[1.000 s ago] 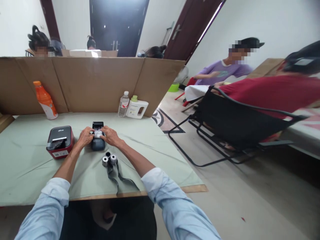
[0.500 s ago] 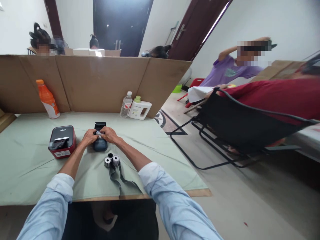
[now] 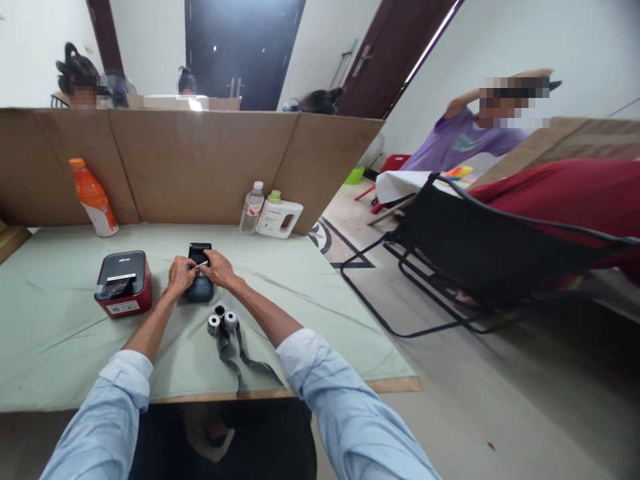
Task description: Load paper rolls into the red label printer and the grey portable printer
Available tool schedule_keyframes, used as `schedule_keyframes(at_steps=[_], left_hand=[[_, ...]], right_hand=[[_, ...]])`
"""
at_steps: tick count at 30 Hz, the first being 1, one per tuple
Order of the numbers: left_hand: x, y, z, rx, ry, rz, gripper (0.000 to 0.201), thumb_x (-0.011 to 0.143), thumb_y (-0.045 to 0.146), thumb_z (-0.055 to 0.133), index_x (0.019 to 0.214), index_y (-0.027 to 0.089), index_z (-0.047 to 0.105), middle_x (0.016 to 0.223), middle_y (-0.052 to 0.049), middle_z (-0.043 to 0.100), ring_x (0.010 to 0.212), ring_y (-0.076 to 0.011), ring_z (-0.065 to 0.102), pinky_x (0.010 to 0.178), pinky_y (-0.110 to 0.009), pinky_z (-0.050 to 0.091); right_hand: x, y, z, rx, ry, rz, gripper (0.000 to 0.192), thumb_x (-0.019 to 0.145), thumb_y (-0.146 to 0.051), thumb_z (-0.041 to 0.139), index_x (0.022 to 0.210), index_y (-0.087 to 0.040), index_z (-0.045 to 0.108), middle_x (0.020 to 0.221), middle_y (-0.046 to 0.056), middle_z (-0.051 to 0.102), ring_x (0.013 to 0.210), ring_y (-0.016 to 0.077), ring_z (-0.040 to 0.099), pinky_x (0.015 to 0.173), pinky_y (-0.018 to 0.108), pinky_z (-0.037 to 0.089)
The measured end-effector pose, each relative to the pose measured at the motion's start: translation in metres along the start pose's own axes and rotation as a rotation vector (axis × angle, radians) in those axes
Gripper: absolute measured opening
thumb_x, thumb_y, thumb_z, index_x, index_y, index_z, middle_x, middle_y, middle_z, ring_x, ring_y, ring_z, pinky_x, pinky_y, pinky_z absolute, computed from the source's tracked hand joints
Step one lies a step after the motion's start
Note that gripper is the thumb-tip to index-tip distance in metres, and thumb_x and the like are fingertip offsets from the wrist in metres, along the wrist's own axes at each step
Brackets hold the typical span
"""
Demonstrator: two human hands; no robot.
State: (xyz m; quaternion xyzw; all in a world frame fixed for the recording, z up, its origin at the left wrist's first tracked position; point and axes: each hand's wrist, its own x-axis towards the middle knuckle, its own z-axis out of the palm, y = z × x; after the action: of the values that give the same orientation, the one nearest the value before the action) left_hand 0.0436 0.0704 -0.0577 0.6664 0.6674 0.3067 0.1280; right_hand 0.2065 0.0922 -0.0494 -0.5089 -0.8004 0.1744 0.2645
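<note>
A: Head view, item one: your left hand point(image 3: 180, 275) and right hand point(image 3: 216, 267)?

B: Both closed on the small dark printer point(image 3: 200, 288), mid-table on the green cloth point(image 3: 60, 333); left steadies the body; right fingers pinch something pale at its open top, likely paper.

A: Nearby stock?

B: Paper rolls point(image 3: 222, 320) just in front, within reach; red printer point(image 3: 123, 283) left; orange bottle point(image 3: 93, 197) against the cardboard screen point(image 3: 200, 167).
</note>
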Motion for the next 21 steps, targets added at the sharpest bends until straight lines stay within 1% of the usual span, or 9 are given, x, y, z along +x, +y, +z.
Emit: schedule_keyframes(at_steps=[3,6,8,10,12,14,16,19,21], left_hand=[[-0.008,0.003,-0.002,-0.019,0.045,0.033,0.016,0.082,0.019,0.068,0.092,0.021,0.08,0.12,-0.01,0.07,0.118,-0.0265,0.063,0.107,-0.039,0.05],[-0.013,0.009,-0.007,-0.059,0.102,0.099,0.014,0.084,0.016,0.065,0.089,0.021,0.077,0.125,-0.011,0.067,0.125,-0.0291,0.06,0.113,-0.045,0.046],[-0.014,0.016,-0.015,-0.094,0.132,0.162,0.013,0.084,0.014,0.064,0.087,0.021,0.075,0.127,-0.012,0.067,0.129,-0.03,0.058,0.116,-0.048,0.044],[-0.014,0.026,-0.025,-0.158,0.142,0.216,0.013,0.086,0.014,0.062,0.088,0.021,0.072,0.126,-0.011,0.069,0.127,-0.0292,0.06,0.112,-0.047,0.047],[-0.014,0.037,-0.035,-0.258,0.118,0.238,0.014,0.088,0.018,0.06,0.097,0.02,0.07,0.12,-0.01,0.071,0.117,-0.027,0.066,0.1,-0.042,0.054],[-0.014,0.051,-0.044,-0.376,0.042,0.232,0.025,0.087,0.023,0.063,0.112,0.019,0.066,0.111,-0.009,0.074,0.101,-0.0237,0.07,0.086,-0.036,0.058],[-0.017,0.065,-0.047,-0.487,-0.102,0.231,0.037,0.084,0.027,0.067,0.12,0.017,0.062,0.103,-0.007,0.075,0.089,-0.0206,0.072,0.078,-0.032,0.057],[-0.024,0.086,-0.044,-0.551,-0.341,0.296,0.037,0.081,0.029,0.067,0.115,0.014,0.066,0.096,-0.005,0.075,0.08,-0.0177,0.07,0.071,-0.028,0.055],[-0.03,0.101,-0.037,-0.472,-0.416,0.377,0.03,0.079,0.027,0.067,0.105,0.014,0.071,0.09,-0.004,0.074,0.076,-0.0166,0.067,0.07,-0.027,0.053]], right_hand=[[-0.001,0.002,-0.006,0.053,-0.017,-0.025,0.056,0.086,-0.028,0.074,0.14,-0.016,0.061,0.135,0.015,0.067,0.124,0.0272,0.062,0.107,0.039,0.048],[-0.002,0.0,-0.017,0.113,-0.06,-0.068,0.036,0.087,-0.026,0.072,0.122,-0.018,0.073,0.117,0.009,0.075,0.109,0.0237,0.068,0.097,0.033,0.051],[-0.003,-0.006,-0.027,0.145,-0.051,-0.113,0.021,0.089,-0.024,0.068,0.107,-0.018,0.078,0.105,0.006,0.077,0.098,0.0215,0.069,0.09,0.03,0.051],[-0.004,-0.014,-0.039,0.19,0.007,-0.157,0.016,0.089,-0.023,0.065,0.097,-0.018,0.078,0.097,0.005,0.076,0.092,0.0196,0.068,0.084,0.028,0.05],[-0.009,-0.021,-0.053,0.268,0.082,-0.181,0.016,0.09,-0.024,0.063,0.094,-0.018,0.077,0.091,0.002,0.074,0.085,0.0173,0.066,0.08,0.027,0.048],[-0.019,-0.024,-0.068,0.361,0.15,-0.182,0.016,0.091,-0.026,0.061,0.092,-0.017,0.075,0.085,0.001,0.072,0.079,0.0154,0.063,0.076,0.026,0.047],[-0.035,-0.022,-0.082,0.449,0.204,-0.166,0.017,0.09,-0.03,0.061,0.089,-0.017,0.072,0.08,-0.001,0.069,0.075,0.0143,0.06,0.072,0.025,0.046],[-0.07,-0.008,-0.1,0.585,0.226,-0.105,0.021,0.088,-0.038,0.065,0.084,-0.018,0.067,0.076,-0.001,0.066,0.071,0.0141,0.058,0.068,0.026,0.046],[-0.099,0.005,-0.106,0.715,0.198,-0.034,0.027,0.082,-0.043,0.074,0.087,-0.019,0.064,0.08,0.0,0.068,0.073,0.0144,0.06,0.066,0.026,0.047]])
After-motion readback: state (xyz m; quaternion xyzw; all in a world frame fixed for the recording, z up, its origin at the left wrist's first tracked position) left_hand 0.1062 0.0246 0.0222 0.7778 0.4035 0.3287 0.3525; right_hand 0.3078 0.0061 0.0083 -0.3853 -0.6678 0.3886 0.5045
